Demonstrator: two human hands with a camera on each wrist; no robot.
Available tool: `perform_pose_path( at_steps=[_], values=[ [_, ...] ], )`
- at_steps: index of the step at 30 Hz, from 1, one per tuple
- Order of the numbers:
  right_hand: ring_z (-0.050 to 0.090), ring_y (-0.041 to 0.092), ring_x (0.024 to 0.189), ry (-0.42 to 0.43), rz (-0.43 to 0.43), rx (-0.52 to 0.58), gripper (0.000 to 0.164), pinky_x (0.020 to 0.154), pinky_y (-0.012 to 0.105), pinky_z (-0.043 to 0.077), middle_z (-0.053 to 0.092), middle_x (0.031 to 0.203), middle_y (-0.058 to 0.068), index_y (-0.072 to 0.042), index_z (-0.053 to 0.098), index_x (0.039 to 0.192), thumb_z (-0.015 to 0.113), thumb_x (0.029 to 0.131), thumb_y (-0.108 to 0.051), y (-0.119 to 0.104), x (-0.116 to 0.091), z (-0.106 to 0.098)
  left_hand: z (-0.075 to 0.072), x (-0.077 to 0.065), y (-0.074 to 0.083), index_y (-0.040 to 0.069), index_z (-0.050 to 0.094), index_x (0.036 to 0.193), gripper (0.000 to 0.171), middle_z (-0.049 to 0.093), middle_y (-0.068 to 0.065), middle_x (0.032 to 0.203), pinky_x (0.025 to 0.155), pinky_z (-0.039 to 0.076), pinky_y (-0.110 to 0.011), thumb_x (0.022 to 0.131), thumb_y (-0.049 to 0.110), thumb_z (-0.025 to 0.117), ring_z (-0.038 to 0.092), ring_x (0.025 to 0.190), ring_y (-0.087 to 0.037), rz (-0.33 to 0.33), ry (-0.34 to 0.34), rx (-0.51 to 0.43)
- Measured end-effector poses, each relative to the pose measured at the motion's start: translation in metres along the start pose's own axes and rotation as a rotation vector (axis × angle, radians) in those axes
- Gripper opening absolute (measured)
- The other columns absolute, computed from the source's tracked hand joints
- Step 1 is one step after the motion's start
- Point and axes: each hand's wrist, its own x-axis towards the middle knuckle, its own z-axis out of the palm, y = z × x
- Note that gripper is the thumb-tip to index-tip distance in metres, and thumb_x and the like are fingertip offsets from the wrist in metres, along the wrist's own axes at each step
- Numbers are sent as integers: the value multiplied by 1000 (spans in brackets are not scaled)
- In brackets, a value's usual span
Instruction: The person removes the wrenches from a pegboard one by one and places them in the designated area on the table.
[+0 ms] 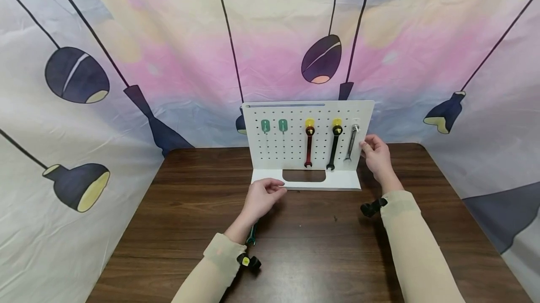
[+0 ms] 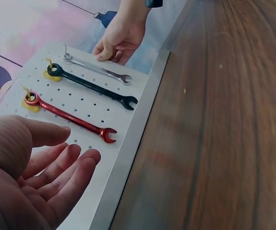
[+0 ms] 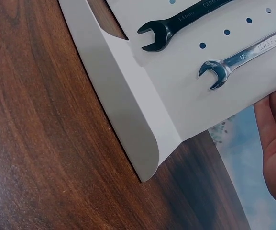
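A white pegboard (image 1: 295, 153) stands upright on its foot on the table. Three combination wrenches hang from its hooks: a red wrench (image 1: 309, 148), a black wrench (image 1: 334, 148) and a silver wrench (image 1: 351, 143). My right hand (image 1: 378, 157) pinches the board's right edge, thumb in front and fingers behind. Loosely bent and holding nothing, my left hand (image 1: 262, 197) is at the front left of the foot; in the left wrist view its fingers (image 2: 75, 175) are apart from the red wrench. A green wrench (image 1: 251, 235) lies on the table, partly hidden under my left wrist.
Two green hooks (image 1: 265, 125) on the board's left half carry nothing. The foot has a rectangular cutout. The brown wooden table (image 1: 320, 256) ends close behind the board, where a printed cloth backdrop (image 1: 177, 59) hangs.
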Motion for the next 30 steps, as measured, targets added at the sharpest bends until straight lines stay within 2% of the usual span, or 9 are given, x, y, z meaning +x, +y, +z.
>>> perform_pose_path(
  at_steps=[3, 8, 12, 16, 22, 26, 30],
  values=[
    [58, 7, 95, 7, -9, 2, 27, 109, 51, 52, 57, 97, -1, 2, 56, 122, 57, 112, -23, 1, 1, 0, 7, 6, 6, 1, 80, 112, 21, 76, -1, 89, 59, 54, -26, 95, 14, 82, 69, 73, -10, 12, 8, -16],
    [58, 6, 95, 11, -15, 0, 29, 104, 42, 55, 57, 96, -3, 4, 56, 123, 57, 112, -22, 2, 3, -1, 19, 19, 14, 2, 80, 115, 22, 77, -1, 96, 74, 57, -28, 97, 15, 81, 70, 85, -13, 46, 19, -12],
    [58, 7, 96, 10, -15, -1, 29, 107, 45, 54, 57, 97, 0, 3, 57, 123, 57, 112, -24, 1, 2, -1, 28, 31, 20, 1, 78, 119, 26, 79, -3, 104, 86, 61, -34, 98, 16, 80, 74, 95, -18, 68, 31, -46],
    [59, 8, 97, 8, -10, -1, 30, 109, 49, 53, 57, 97, 1, 3, 56, 124, 58, 112, -24, 0, 1, 0, 35, 41, 24, 0, 76, 125, 31, 79, -5, 111, 93, 61, -38, 98, 15, 79, 74, 102, -21, 63, 23, -99],
    [59, 7, 98, 5, 2, 8, 30, 109, 48, 53, 56, 96, 0, 5, 55, 125, 58, 112, -22, 3, 1, 0, 42, 51, 27, 0, 75, 127, 32, 77, -9, 118, 96, 60, -37, 99, 15, 78, 74, 108, -22, 39, 14, -148],
    [59, 7, 97, 7, -3, 6, 31, 107, 44, 54, 56, 95, 0, 5, 55, 125, 59, 112, -23, 3, 1, 0, 47, 61, 26, -2, 74, 128, 34, 76, -15, 124, 97, 60, -35, 98, 13, 78, 73, 114, -25, 58, 54, -176],
    [58, 8, 95, 9, -7, 2, 31, 102, 36, 56, 55, 94, 0, 5, 55, 123, 60, 111, -24, 3, 2, 0, 51, 70, 25, -1, 73, 130, 34, 75, -14, 128, 97, 60, -31, 98, 11, 79, 72, 120, -26, 84, 108, -199]
  ],
)
